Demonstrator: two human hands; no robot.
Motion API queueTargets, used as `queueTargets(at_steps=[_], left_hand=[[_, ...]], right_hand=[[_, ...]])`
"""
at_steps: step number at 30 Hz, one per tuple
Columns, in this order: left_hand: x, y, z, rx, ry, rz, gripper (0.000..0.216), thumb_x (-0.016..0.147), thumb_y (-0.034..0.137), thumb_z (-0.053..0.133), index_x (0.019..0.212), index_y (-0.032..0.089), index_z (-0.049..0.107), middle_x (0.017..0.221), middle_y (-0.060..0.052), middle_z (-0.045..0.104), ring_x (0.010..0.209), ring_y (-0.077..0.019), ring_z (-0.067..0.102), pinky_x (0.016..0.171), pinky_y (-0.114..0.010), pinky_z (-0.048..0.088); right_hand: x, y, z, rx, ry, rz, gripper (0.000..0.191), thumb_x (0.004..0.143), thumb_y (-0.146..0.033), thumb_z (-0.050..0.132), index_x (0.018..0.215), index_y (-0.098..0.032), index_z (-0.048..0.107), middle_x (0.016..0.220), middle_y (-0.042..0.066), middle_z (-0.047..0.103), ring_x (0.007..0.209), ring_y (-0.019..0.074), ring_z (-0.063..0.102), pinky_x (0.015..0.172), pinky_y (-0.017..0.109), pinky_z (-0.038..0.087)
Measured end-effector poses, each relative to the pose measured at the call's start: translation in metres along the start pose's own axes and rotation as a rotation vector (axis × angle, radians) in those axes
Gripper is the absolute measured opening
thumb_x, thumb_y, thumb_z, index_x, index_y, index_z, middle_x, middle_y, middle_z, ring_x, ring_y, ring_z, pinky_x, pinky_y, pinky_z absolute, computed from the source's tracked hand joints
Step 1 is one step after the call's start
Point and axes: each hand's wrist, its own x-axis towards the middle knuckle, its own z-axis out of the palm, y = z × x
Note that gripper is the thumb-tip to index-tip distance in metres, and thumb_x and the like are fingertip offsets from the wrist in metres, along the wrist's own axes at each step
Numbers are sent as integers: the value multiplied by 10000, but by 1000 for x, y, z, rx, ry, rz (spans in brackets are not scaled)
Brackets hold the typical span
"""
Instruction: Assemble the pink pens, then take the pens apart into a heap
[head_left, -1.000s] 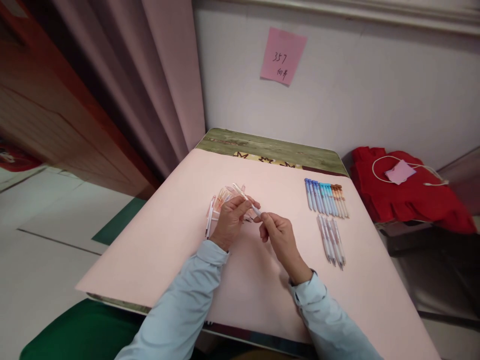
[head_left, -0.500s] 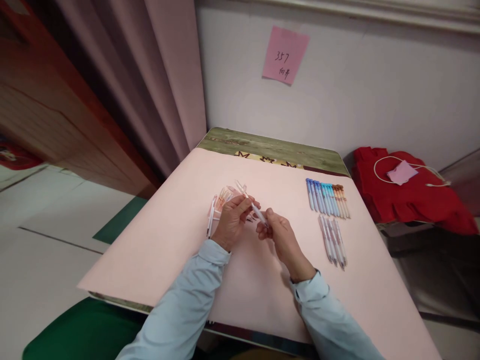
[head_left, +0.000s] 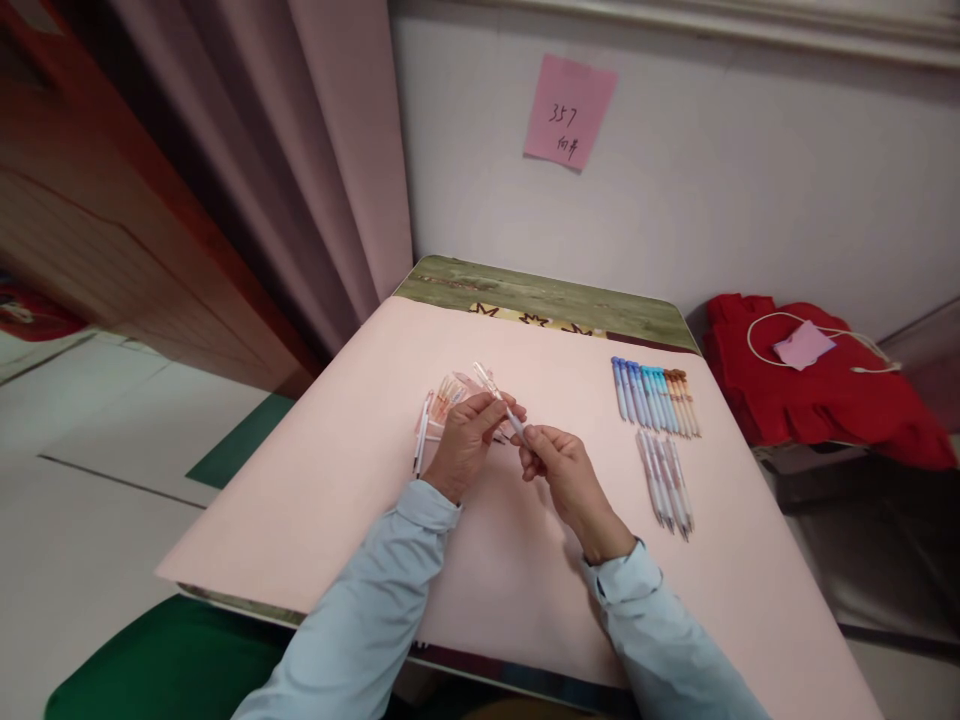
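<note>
In the head view, which is the only one we have, we see the left hand near the middle of the frame, its thumb and fingers pinched on the white pen. The right hand, just beside it, has thumb and forefinger closed on the lower end of the same pen, which stands slanted, its clear upper part pointing to the upper left. The step in hand, we judge, is working on the lower end of this pen; the next move calls for a steady left grip and a small, straight turn or push by the right fingers. The exact joint is too small and partly covered, so we cannot say if it is seated. Behind the left hand lies a heap of pen parts; at the right of the frame, coloured pens lie above some whitish pens, all on the pink sheet. Compared with half a second ago, the right fingers have moved up along the pen, nearer to the left hand, while both pen groups stayed unchanged.
</note>
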Motion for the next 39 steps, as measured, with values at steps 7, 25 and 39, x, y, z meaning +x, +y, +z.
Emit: queueTargets(at_steps=[7, 25, 39], left_hand=[[5, 1, -3, -16, 112, 86, 197, 765, 329, 789, 736, 152, 707, 770, -37, 686, 751, -124, 623, 755, -251, 509], [14, 4, -18, -328, 257, 64, 141, 812, 253, 758, 857, 152, 672, 835, 3, 687, 751, -65, 655, 772, -187, 553], [8, 3, -8, -177, 243, -4, 257, 766, 311, 799, 899, 136, 666, 847, -40, 738, 721, -107, 698, 733, -229, 573]], right_hand=[[-1, 1, 2, -171, 147, -113, 327, 702, -466, 808, 731, -171, 670, 615, -10, 606, 556, 104, 510, 533, 232, 401], [18, 20, -48, -1322, 510, -272, 133, 824, -347, 659, 823, -225, 712, 808, 32, 660, 694, 168, 556, 578, 284, 273], [3, 3, -20, -858, 419, -536, 168, 860, -377, 610, 869, -211, 637, 728, -11, 650, 615, 134, 558, 602, 250, 413]])
